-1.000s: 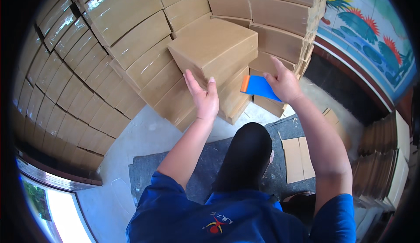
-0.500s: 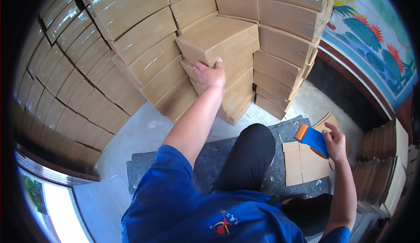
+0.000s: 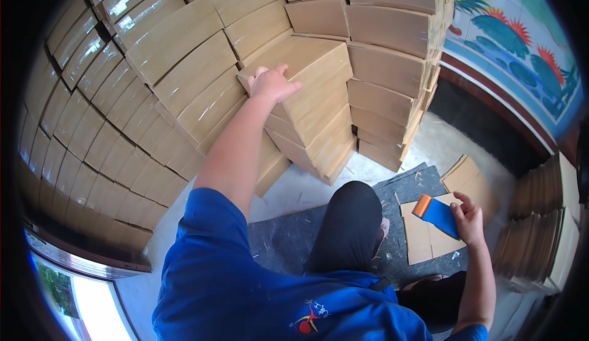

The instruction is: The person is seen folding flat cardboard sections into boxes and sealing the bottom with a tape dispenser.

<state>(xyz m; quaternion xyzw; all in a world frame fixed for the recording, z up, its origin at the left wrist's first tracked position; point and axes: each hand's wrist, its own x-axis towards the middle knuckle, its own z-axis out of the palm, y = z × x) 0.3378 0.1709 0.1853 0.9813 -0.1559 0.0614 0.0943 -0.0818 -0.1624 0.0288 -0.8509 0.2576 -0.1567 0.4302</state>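
My left hand [image 3: 272, 83] lies flat on the near corner of the top brown cardboard box [image 3: 313, 74] of a short stack, arm stretched forward. My right hand [image 3: 468, 221] is low at the right and grips a blue tool with an orange end [image 3: 437, 213]. Beneath that hand lie flattened cardboard sheets [image 3: 423, 243] on a grey mat [image 3: 294, 243]. My knee in dark trousers [image 3: 346, 218] rises between the two arms.
Sealed cardboard boxes are stacked high in a wall [image 3: 129, 95] to the left and ahead [image 3: 380, 65]. More flat cartons stand on edge at the right [image 3: 546, 218]. A painted wall [image 3: 515, 40] runs at the upper right. Pale floor [image 3: 307, 184] shows by the stack.
The box has been set on the stack and my left hand stays on it. My right hand left the box, swung down to the right with the blue tool, and now hovers over the flat sheets.
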